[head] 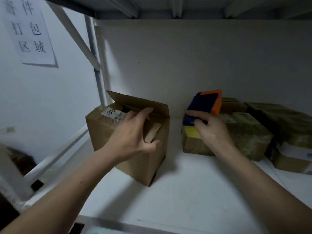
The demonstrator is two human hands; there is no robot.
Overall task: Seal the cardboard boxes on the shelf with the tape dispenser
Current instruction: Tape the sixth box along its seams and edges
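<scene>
I'm pressing one open box point(99, 130) with my spread left hand point(133, 132), my right hand point(211, 130) gripping one tape dispenser point(205, 102); one sign point(28, 31) is showing 打包区域.

Dim, bluish, low contrast, grainy. Light from approx 10 o'clock; box point(128, 149) throws soft shadow toward 4 o'clock on shelf point(194, 191). Wall sign point(28, 31) at 10 o'clock blurred. Wide-angle bend at edges.
</scene>
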